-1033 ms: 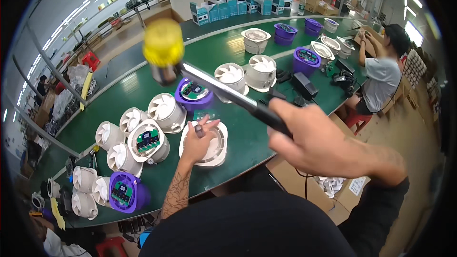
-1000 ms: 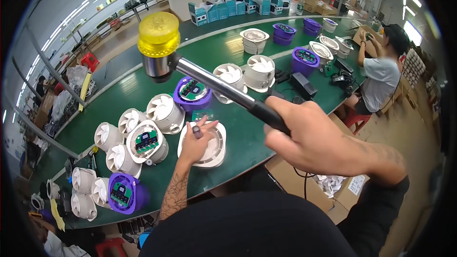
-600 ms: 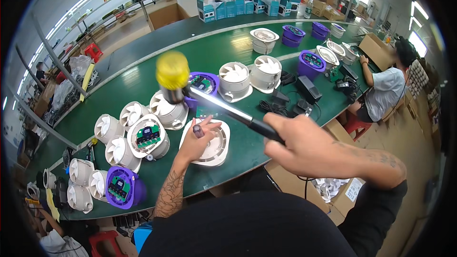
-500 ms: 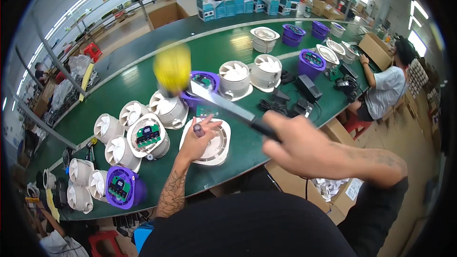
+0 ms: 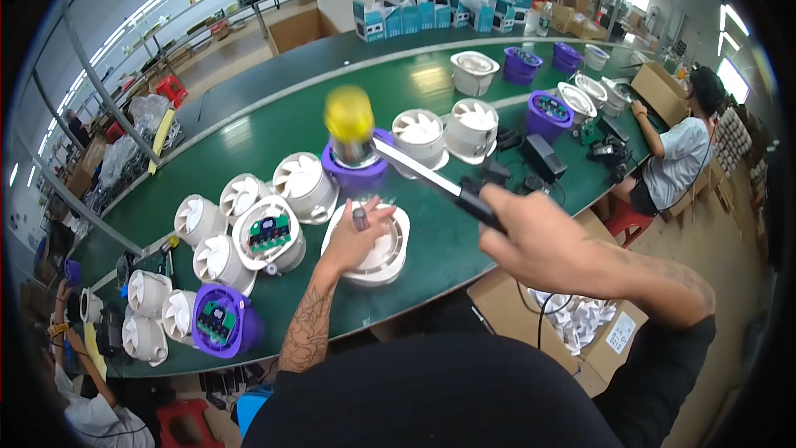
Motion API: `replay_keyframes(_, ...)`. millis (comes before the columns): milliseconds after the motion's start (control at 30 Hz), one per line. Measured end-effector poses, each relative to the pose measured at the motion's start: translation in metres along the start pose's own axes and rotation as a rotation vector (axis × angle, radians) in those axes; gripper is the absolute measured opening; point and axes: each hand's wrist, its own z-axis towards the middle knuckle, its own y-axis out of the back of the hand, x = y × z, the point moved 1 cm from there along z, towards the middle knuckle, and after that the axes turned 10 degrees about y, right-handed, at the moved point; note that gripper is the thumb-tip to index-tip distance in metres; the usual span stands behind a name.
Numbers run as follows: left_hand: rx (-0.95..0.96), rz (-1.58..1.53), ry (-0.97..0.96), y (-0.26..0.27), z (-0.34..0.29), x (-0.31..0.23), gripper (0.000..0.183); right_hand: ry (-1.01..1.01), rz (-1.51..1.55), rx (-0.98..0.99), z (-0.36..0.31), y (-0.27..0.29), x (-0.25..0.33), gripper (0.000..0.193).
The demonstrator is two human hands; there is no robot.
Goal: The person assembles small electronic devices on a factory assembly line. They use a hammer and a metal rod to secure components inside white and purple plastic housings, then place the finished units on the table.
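Observation:
A mallet with a yellow head, a silver shaft and a black grip is raised over the bench, its head slightly blurred. My right hand is closed round the grip. My left hand rests on a white round plastic housing. Between its fingers stands a short tool with a rounded, purplish handle end; its lower part is hidden, so I cannot tell its kind. Behind the mallet head sits a purple housing, partly covered by it.
White fan housings cluster on the left, one bearing a green circuit board. A purple housing with a board stands near the front edge. Black power adapters lie at right. A co-worker sits beyond; an open carton stands below the edge.
The mallet head has moved right and slightly down, away from the left and toward the space above my left hand. My left hand stays on the white housing. The view has shifted slightly.

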Motion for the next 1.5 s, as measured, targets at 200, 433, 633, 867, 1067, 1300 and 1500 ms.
replay_keyframes(200,0.064,-0.246,0.022,-0.002,0.004,0.004,0.025,0.037,-0.022,0.094,0.006,-0.027,-0.007,0.019)
replay_keyframes(433,0.069,-0.121,0.033,0.009,-0.005,-0.011,0.02,-0.033,0.121,0.029,0.001,0.014,0.002,0.021)
replay_keyframes(633,0.072,-0.31,0.162,0.001,-0.006,-0.008,0.026,0.062,0.077,0.102,0.001,-0.023,-0.023,0.021)
replay_keyframes(867,0.042,-0.007,-0.022,0.013,-0.005,-0.004,0.043,0.08,0.104,-0.055,-0.001,0.034,0.011,0.02)
replay_keyframes(1067,-0.021,-0.002,0.003,0.006,-0.009,-0.018,0.044,0.053,0.081,0.207,-0.001,-0.033,-0.027,0.02)
replay_keyframes(1300,-0.025,0.074,-0.078,0.026,-0.026,-0.026,0.022,-0.069,0.185,-0.063,-0.001,0.0,-0.041,0.019)
replay_keyframes(1500,0.043,0.293,0.003,0.031,-0.017,-0.03,0.022,-0.21,0.137,-0.133,-0.002,-0.095,-0.155,0.02)
